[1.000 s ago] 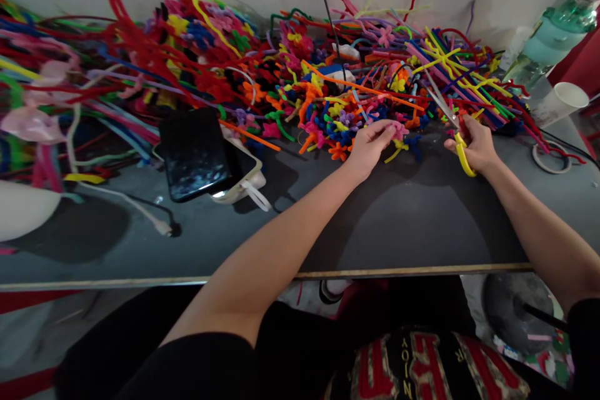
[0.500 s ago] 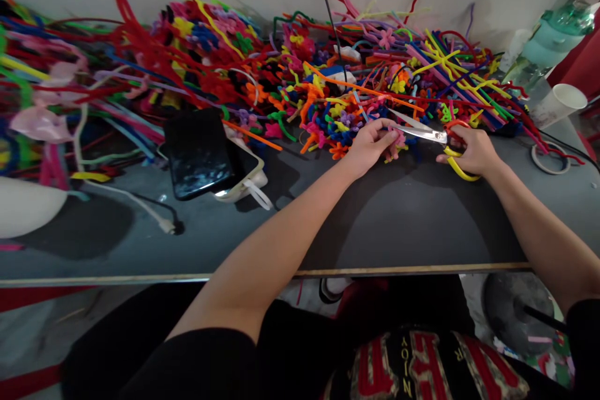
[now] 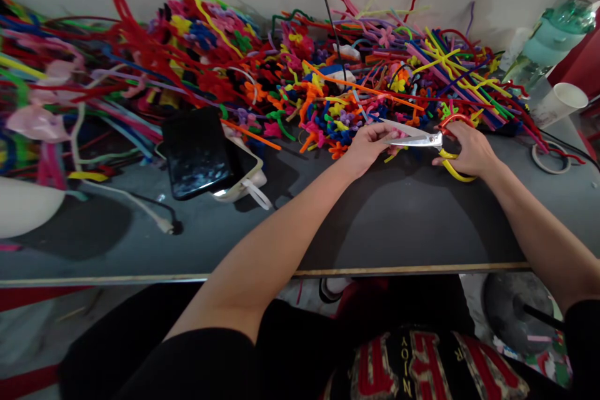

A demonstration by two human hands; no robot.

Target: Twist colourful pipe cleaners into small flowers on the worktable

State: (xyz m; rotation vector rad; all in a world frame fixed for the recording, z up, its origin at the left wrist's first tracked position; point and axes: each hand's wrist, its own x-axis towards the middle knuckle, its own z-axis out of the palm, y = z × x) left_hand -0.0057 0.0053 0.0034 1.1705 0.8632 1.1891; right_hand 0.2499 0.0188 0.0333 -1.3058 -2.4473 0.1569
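My right hand (image 3: pixel 470 149) grips a pair of scissors (image 3: pixel 419 139) by its red and yellow handles, the blades apart and pointing left. Between the fingertips of my left hand (image 3: pixel 368 149) is a small pink pipe-cleaner piece (image 3: pixel 397 133), pinched and partly hidden by the blades. The scissor blades reach right up to the pink piece and my left fingertips. Just behind both hands lies a heap of colourful pipe cleaners (image 3: pixel 337 109), many bent into small flower shapes.
A dark phone (image 3: pixel 199 153) rests on a pale case or device (image 3: pixel 255 175) at the left. A white cable (image 3: pixel 140 203) crosses the grey table (image 3: pixel 412 225). At the right are a paper cup (image 3: pixel 565 103), a tape roll (image 3: pixel 550 159) and a green-tinted bottle (image 3: pixel 546 40).
The scissors have shifted slightly left and turned, with the blades now crossing in front of the pink piece. My right hand has moved a little left; my left hand has tilted slightly.
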